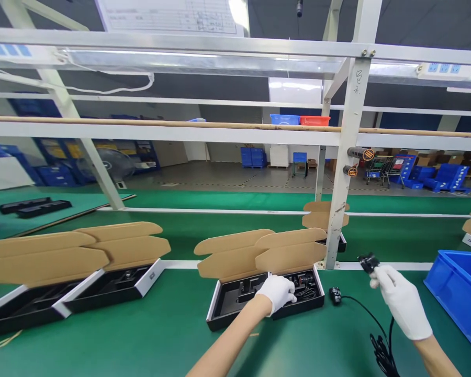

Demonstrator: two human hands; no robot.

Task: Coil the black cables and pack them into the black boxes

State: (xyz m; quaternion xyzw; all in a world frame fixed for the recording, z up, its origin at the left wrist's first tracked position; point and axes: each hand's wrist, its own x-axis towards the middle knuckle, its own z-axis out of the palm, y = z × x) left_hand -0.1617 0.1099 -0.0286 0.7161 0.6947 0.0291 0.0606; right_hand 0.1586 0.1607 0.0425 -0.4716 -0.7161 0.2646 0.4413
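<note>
My left hand point(277, 293), in a white glove, reaches into an open black box point(214, 309) with a white rim and a kraft cardboard lid point(290, 256) standing up behind it. The fingers rest on black items in the foam tray, and I cannot tell if they grip anything. My right hand point(400, 301), also gloved, is raised beside the box and pinches a small black plug point(368, 263). A black cable point(382, 348) hangs in a loose bundle below that hand. A second black connector point(335, 295) lies on the green belt between my hands.
Two more open boxes point(113, 283) stand on the green belt point(172, 319) to the left. A blue plastic crate point(459, 293) sits at the right edge. A white steel frame upright point(339, 209) rises behind the box, and further boxes lie beyond it.
</note>
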